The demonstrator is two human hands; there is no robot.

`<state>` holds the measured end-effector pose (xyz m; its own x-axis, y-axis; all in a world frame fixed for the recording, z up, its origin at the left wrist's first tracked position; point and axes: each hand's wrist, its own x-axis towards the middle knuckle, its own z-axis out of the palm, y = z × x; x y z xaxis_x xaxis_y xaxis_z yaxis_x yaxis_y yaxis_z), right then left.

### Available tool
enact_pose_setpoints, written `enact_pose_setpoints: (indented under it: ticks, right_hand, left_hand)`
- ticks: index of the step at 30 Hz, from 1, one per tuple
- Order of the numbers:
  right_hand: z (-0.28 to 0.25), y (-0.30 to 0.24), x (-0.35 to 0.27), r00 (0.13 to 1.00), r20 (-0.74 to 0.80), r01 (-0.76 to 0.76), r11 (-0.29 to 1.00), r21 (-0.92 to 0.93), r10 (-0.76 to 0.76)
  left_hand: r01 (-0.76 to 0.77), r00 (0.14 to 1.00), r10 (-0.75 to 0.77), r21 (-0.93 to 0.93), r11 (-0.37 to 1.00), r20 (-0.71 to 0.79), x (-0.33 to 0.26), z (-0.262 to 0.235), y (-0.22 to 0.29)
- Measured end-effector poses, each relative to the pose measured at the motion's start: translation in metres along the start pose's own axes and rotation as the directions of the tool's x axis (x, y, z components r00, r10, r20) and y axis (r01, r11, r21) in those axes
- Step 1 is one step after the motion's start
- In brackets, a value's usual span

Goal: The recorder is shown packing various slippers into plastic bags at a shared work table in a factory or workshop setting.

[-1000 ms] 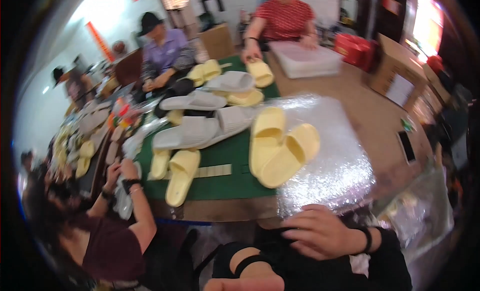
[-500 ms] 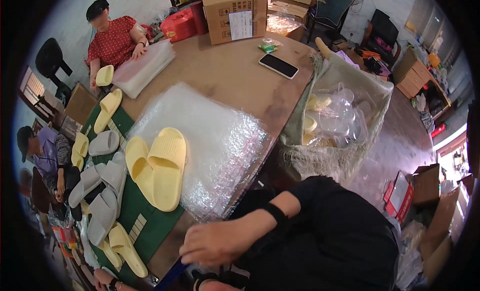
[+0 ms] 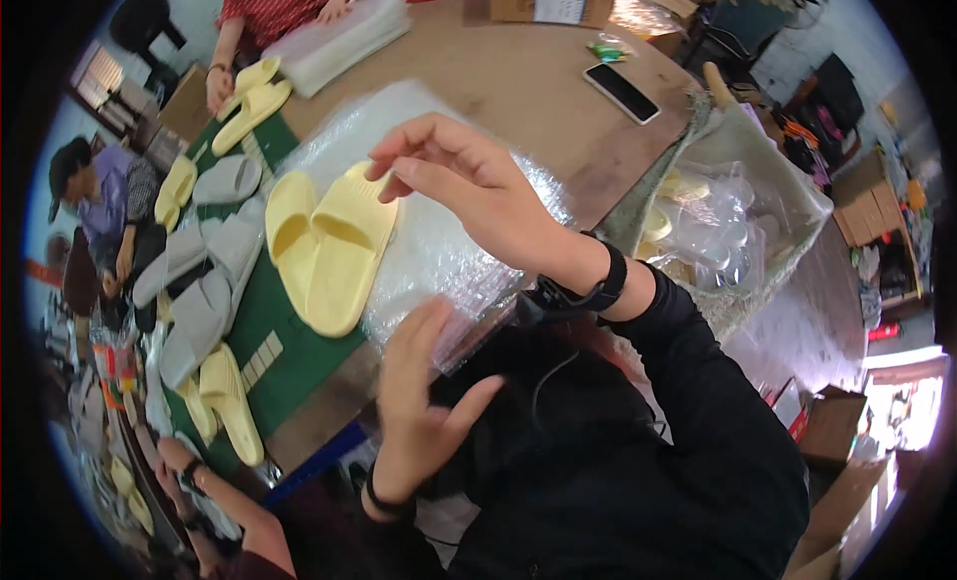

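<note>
My right hand (image 3: 454, 186) is raised over the stack of clear plastic bags (image 3: 399, 107), fingers curved and apart, with nothing seen in it. Its fingertips are close to the toe strap of a pair of yellow slide slippers (image 3: 344, 266), partly covering it. The pair rests side by side, partly on the bags and partly on the green mat (image 3: 299, 356). Lower down, my left hand (image 3: 419, 396) is open, fingers stretched upward and thumb spread, slightly blurred. It hovers before the bags' near edge and holds nothing visible.
Grey slippers (image 3: 199, 321) and more yellow slippers (image 3: 231, 401) lie on the left. A phone (image 3: 621, 92) lies far right on the table, above a sack (image 3: 773, 251) of bagged slippers. Co-workers sit at the far left; another person's hand (image 3: 177, 454) shows lower left.
My right hand has risen from the table's near edge to above the bags beside the yellow slippers. My left hand has come up into view, fingers spread. The view has shifted.
</note>
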<state>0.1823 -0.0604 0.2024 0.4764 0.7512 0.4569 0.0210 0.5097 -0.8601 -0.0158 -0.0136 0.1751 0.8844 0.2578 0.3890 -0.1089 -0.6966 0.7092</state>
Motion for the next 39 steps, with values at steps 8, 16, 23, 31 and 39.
enact_pose_setpoints:
  ticks: [8, 16, 23, 31, 39]
  right_hand:
    - [0.066, 0.028, 0.015, 0.995, 0.102, 0.01, 0.999, 0.049, -0.015]
    - [0.067, 0.034, 0.009, 0.482, 0.709, 0.858, 0.113, -0.502, -0.515]
    - [0.066, 0.03, 0.004, 0.517, 0.68, 0.837, 0.141, -0.528, -0.52]
    - [0.058, 0.033, -0.005, 0.589, 0.619, 0.8, 0.268, -0.537, -0.519]
    - [0.034, 0.026, -0.017, 0.829, 0.334, 0.541, 0.49, -0.684, -0.449]
  left_hand:
    - [0.382, 0.919, -0.228, -0.584, 0.716, 0.321, 0.028, 0.046, -0.028]
    - [0.475, 0.864, -0.292, -0.469, 0.744, 0.411, 0.029, 0.029, -0.041]
    - [0.422, 0.868, -0.231, -0.409, 0.809, 0.439, 0.027, 0.033, -0.039]
    - [0.493, 0.811, -0.204, -0.452, 0.744, 0.548, 0.02, 0.045, -0.053]
    - [0.337, 0.94, -0.339, -0.315, 0.887, 0.05, 0.023, -0.014, -0.053]
